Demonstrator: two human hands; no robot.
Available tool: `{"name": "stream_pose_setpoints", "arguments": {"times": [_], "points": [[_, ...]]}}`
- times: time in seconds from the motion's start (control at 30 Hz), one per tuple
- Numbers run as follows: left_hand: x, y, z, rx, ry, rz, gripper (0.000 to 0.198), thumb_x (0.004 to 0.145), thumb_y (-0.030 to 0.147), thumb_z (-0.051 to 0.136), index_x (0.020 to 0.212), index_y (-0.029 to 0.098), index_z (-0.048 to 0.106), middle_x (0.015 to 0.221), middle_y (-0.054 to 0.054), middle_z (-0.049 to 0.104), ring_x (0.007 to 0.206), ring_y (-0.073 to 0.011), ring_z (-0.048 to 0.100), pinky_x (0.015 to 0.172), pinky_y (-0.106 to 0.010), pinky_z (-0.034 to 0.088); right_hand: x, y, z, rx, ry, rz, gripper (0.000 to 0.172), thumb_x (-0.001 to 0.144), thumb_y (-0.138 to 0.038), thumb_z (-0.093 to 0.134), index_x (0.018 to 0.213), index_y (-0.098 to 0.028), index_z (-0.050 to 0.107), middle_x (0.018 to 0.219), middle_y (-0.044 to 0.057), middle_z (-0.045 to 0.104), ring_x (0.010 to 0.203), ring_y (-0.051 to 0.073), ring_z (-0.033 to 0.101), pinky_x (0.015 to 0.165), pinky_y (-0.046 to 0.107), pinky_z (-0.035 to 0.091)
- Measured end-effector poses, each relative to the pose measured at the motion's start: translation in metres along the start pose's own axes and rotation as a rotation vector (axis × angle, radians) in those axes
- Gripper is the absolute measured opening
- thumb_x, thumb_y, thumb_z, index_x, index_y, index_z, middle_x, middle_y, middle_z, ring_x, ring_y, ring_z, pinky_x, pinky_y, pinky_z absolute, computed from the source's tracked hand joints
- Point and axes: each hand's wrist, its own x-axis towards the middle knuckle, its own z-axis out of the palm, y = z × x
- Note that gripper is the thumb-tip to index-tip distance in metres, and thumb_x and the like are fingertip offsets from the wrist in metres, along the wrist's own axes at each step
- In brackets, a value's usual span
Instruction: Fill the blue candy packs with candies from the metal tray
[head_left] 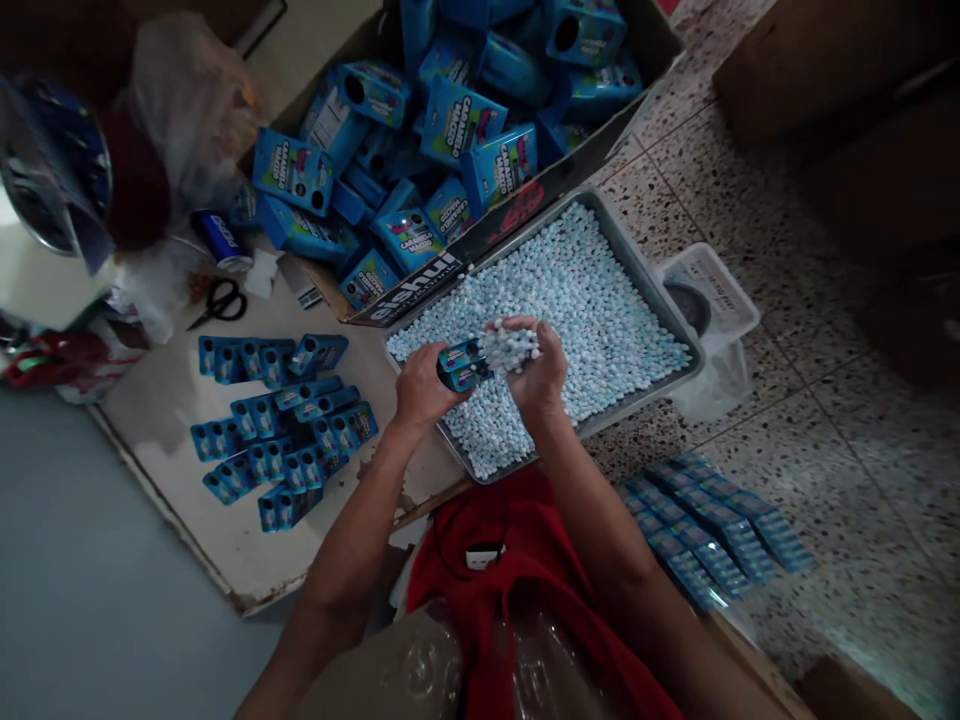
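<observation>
My left hand (426, 388) grips what look like two small blue candy boxes (460, 366), held side by side above a grey tray (645, 395). Pale blue and white candies (600, 290) fill the tray. Cupped close to the boxes, my right hand (541, 375) holds a heap of the same candies, which reaches up to the box ends. Whether any candies have gone inside the boxes is hidden. Several more blue boxes (307, 465) stand in rows on the table (225, 545) to the left.
A big cardboard carton (577, 165) of blue candy boxes stands behind the tray. Scissors (220, 303), a blue can (223, 240) and plastic bags (187, 100) lie at left. To the right are a clear plastic container (720, 290) and wrapped stacks of blue packs (712, 525) above the speckled floor.
</observation>
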Motion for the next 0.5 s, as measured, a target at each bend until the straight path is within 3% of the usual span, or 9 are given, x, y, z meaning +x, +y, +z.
{"name": "stream_pose_setpoints", "arguments": {"times": [0.1,0.2,0.27,0.33,0.43,0.5], "points": [[0.001,0.004,-0.001,-0.037,0.003,0.074,0.068,0.064,0.033,0.093,0.125,0.022,0.066,0.123,-0.011,0.075,0.117,-0.0358,0.072,0.104,-0.047,0.058,-0.012,-0.014,0.019,-0.096,-0.039,-0.216,0.049,0.098,-0.069,0.046,0.086,-0.029,0.072,0.103,0.003,0.074,0.11,0.026,0.071,0.109,0.047,0.053],[0.005,0.001,-0.002,-0.093,0.077,0.093,0.069,0.065,0.033,0.093,0.127,0.022,0.066,0.127,-0.011,0.075,0.12,-0.0354,0.072,0.108,-0.049,0.058,-0.017,-0.021,0.016,-0.235,-0.128,-0.322,0.055,0.101,-0.072,0.042,0.095,-0.031,0.077,0.122,0.003,0.076,0.126,0.028,0.067,0.119,0.053,0.046],[0.01,-0.003,-0.002,-0.116,0.142,0.074,0.07,0.066,0.034,0.093,0.129,0.023,0.065,0.129,-0.011,0.075,0.122,-0.0361,0.072,0.109,-0.051,0.057,-0.017,-0.023,0.002,-0.305,-0.136,-0.34,0.058,0.104,-0.072,0.037,0.103,-0.032,0.079,0.138,0.002,0.071,0.138,0.028,0.061,0.124,0.055,0.042],[0.014,-0.006,0.0,-0.137,0.13,0.089,0.073,0.064,0.035,0.095,0.13,0.024,0.065,0.131,-0.011,0.075,0.124,-0.0363,0.072,0.112,-0.052,0.057,-0.011,-0.022,-0.021,-0.413,-0.079,-0.315,0.054,0.105,-0.068,0.039,0.108,-0.032,0.079,0.144,0.003,0.068,0.143,0.028,0.058,0.125,0.056,0.04],[0.016,-0.009,0.002,-0.161,0.111,0.077,0.074,0.063,0.04,0.097,0.129,0.025,0.066,0.131,-0.011,0.075,0.124,-0.0357,0.072,0.112,-0.051,0.057,0.011,-0.021,-0.059,-0.653,0.012,-0.249,0.046,0.101,-0.066,0.054,0.108,-0.029,0.078,0.129,0.008,0.072,0.133,0.029,0.062,0.119,0.056,0.045],[0.013,-0.012,0.002,-0.203,0.116,0.031,0.075,0.063,0.045,0.097,0.128,0.024,0.066,0.127,-0.01,0.076,0.118,-0.0339,0.074,0.107,-0.048,0.059,0.037,-0.021,-0.081,-0.849,0.023,-0.29,0.046,0.096,-0.068,0.061,0.107,-0.027,0.077,0.123,0.01,0.071,0.128,0.03,0.063,0.117,0.055,0.046]]}}
